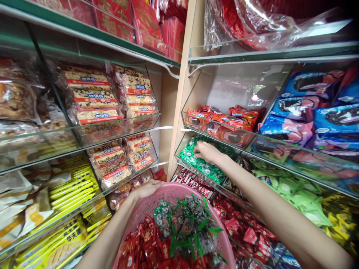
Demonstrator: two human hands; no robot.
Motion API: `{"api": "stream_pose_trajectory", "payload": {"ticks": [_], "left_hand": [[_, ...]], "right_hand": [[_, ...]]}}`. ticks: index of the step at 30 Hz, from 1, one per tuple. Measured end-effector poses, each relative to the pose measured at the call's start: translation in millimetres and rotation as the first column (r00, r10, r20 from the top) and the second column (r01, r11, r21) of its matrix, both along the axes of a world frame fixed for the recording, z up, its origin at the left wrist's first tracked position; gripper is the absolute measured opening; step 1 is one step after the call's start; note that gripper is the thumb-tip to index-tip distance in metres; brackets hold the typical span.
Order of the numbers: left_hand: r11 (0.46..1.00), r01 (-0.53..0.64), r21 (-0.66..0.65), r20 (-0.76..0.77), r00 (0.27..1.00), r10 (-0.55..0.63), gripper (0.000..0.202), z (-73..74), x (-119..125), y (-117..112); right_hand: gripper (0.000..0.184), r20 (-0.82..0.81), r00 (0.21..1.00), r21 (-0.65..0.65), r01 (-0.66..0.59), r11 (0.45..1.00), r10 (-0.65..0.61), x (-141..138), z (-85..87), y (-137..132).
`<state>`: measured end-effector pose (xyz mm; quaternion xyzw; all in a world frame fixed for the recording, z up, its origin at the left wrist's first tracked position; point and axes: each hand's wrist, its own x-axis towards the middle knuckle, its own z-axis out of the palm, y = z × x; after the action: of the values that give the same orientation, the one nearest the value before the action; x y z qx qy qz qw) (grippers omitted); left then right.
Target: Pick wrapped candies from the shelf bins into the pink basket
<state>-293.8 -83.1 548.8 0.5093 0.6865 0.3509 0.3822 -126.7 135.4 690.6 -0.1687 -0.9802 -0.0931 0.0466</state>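
My left hand [146, 188] grips the far rim of a pink plastic basket [168, 191], held low in front of me. The basket carries several small green-wrapped candies [185, 220] heaped on red-wrapped ones [143, 243]. My right hand [206, 151] reaches forward into a glass shelf bin of green-wrapped candies [202, 164]. Its fingers are curled down into the pile; what they hold is hidden.
Glass-fronted shelves stand on both sides of a beige post [182, 86]. The left shelves hold nut bars [92, 97] and yellow packets [70, 183]. On the right lie red snack packs [224, 121], blue packs [308, 108] and red candies [196, 183].
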Motion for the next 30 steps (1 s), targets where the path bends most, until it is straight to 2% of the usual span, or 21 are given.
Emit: {"api": "stream_pose_trajectory", "payload": {"ticks": [8,14,19,22,24,27,30], "left_hand": [[0.999,-0.022,-0.028,-0.016,1.000,0.022,0.054,1.9,0,-1],[1.000,-0.008,-0.028,-0.009,1.000,0.007,0.054,-1.2,-1,-1],[0.999,-0.025,-0.031,-0.039,0.999,0.023,0.054,-2.9,-2,-1],[1.000,-0.022,-0.020,-0.051,0.999,0.021,0.052,-1.7,-2,-1],[1.000,0.001,-0.007,-0.048,0.999,-0.002,0.050,-1.1,-2,0],[0.999,0.048,0.025,-0.057,0.997,-0.046,0.047,-1.1,-3,1],[0.998,0.052,0.046,-0.084,0.995,-0.048,0.045,-0.8,-4,2]], "right_hand": [[0.019,-0.016,0.999,0.011,-0.030,0.999,0.031,2,4.2,-5],[0.026,-0.103,0.994,0.145,-0.028,0.989,0.043,1,4.5,-8],[0.033,-0.144,0.985,0.199,-0.067,0.978,0.097,4,9.6,-34],[0.035,-0.209,0.958,0.100,-0.180,0.979,0.198,5,5.3,-64],[0.032,-0.242,0.925,-0.056,-0.315,0.947,0.294,2,-7.3,-85],[0.023,-0.233,0.890,-0.362,-0.453,0.815,0.391,-7,-43.1,-111],[0.017,-0.212,0.889,-0.526,-0.454,0.719,0.407,-17,-87.5,-125]]}}
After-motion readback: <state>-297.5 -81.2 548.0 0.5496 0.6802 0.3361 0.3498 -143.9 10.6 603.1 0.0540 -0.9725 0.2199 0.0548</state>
